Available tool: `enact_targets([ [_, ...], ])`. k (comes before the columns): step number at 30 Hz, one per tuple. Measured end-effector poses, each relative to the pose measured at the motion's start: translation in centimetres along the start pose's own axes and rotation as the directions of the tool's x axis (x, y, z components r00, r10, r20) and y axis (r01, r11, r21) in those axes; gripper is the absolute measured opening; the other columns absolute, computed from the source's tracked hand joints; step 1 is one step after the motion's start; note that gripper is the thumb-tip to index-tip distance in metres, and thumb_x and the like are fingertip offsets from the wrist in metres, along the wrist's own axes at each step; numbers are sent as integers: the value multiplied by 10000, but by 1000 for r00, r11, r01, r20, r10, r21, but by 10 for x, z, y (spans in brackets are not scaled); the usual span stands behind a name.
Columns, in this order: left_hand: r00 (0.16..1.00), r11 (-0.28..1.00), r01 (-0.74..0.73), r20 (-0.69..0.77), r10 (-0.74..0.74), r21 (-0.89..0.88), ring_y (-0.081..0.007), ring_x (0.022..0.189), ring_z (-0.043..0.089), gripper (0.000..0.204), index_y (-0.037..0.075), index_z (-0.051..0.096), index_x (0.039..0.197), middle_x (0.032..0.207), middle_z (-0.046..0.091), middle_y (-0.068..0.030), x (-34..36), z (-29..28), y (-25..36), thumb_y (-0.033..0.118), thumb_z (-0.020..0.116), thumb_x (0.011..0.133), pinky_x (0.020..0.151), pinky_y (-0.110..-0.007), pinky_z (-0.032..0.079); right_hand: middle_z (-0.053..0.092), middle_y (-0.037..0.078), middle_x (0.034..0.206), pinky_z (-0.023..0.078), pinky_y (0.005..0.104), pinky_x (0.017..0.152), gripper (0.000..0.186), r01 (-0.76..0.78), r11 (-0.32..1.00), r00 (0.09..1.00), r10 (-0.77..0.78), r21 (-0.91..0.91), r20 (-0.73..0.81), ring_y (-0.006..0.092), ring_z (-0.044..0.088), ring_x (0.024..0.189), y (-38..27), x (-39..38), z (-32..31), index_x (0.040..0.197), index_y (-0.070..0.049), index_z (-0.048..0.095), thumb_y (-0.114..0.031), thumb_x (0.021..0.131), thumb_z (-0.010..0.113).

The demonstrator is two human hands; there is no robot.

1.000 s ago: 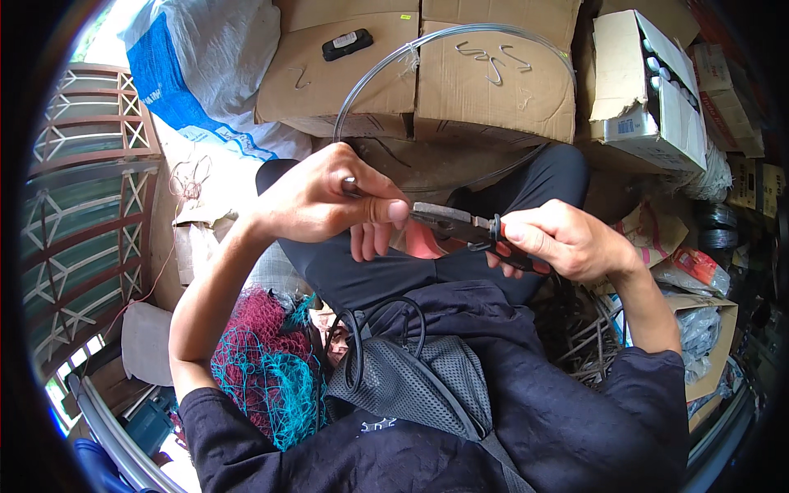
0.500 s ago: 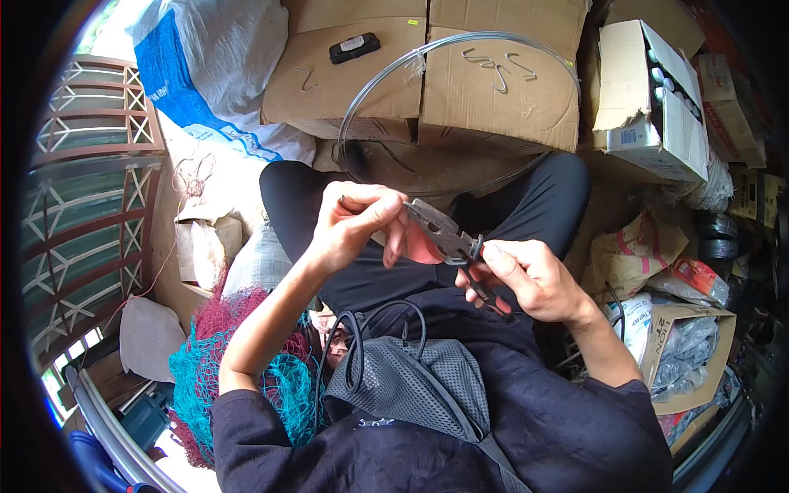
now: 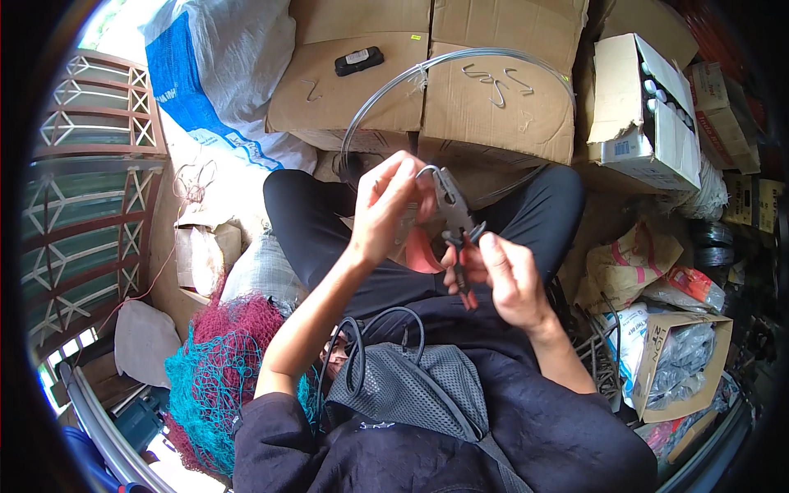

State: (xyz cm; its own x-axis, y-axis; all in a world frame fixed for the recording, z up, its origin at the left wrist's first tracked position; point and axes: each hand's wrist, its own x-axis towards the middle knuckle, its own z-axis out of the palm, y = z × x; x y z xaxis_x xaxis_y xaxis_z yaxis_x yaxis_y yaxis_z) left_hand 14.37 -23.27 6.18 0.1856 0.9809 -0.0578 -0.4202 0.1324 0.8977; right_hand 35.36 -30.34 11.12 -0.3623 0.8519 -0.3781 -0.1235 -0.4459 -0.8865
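My right hand (image 3: 511, 283) is closed round the red-and-black handles of a pair of pliers (image 3: 454, 209), whose grey jaws point up and away from me. At their tip shows the bent end of a short piece of wire (image 3: 426, 169). My left hand (image 3: 385, 201) pinches the rest of that wire, mostly hidden by the fingers. Beyond my knees a coil of grey wire (image 3: 374, 100) leans on cardboard boxes (image 3: 468, 115). Several S-shaped wire hooks (image 3: 496, 80) lie on the box top. Something red-orange (image 3: 421, 253) sits below my left hand, its kind unclear.
A black case-like object (image 3: 359, 61) lies on the left box. An opened white carton (image 3: 616, 90) holds bottle-like things at right. Red and teal netting (image 3: 218, 378) is heaped at my left. A small carton (image 3: 715, 353) with plastic bags stands right. A barred gate (image 3: 90, 197) is far left.
The pliers have swung more upright, and both hands have shifted, the left one up and to the right. The wire's curved end now shows at the jaws.
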Motion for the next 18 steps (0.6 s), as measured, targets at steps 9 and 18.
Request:
enact_targets([
  [9,920,977,209,333,-207,28,-186,981,689,551,-42,648,1273,1084,704,-105,17,-21,23,456,493,1098,898,-369,560,720,85,862,536,267,651,514,-72,970,990,97,-231,101,136,691,763,-30,1,-40,1082,17,687,-400,1142,393],
  [18,967,905,-84,-185,175,417,-34,632,508,265,-25,708,1059,743,596,22,-22,12,-15,210,590,1095,584,-201,405,723,84,862,554,277,694,514,-98,980,993,108,-175,50,135,693,771,-25,6,-30,1066,17,689,-393,1144,389],
])
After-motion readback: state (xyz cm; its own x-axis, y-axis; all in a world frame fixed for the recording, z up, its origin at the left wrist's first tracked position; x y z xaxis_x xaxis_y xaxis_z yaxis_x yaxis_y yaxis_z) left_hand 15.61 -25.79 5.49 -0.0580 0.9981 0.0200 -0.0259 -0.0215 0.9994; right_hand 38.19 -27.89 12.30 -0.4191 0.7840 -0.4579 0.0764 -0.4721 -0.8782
